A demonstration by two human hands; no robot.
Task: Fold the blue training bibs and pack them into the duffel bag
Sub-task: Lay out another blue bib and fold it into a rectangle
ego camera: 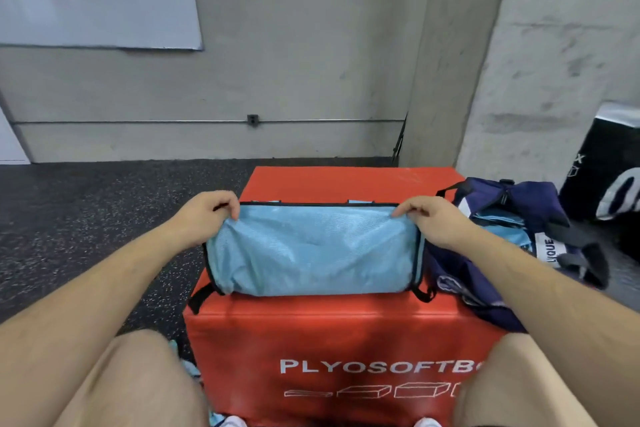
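A light blue mesh training bib [313, 250] with black trim lies doubled over on top of the red foam box [346, 329]. My left hand [204, 215] pinches the bib's upper left corner. My right hand [429, 218] pinches its upper right corner. The folded edge sits toward me and the black-trimmed edge lies at the far side. A navy duffel bag [491, 253] stands open at the right end of the box, with blue fabric [498, 222] showing inside it.
More blue cloth [188, 367] lies on the floor by my left knee. A black box [602, 163] with white cloth stands at far right. Dark speckled floor stretches left of the red box. A concrete wall and pillar rise behind.
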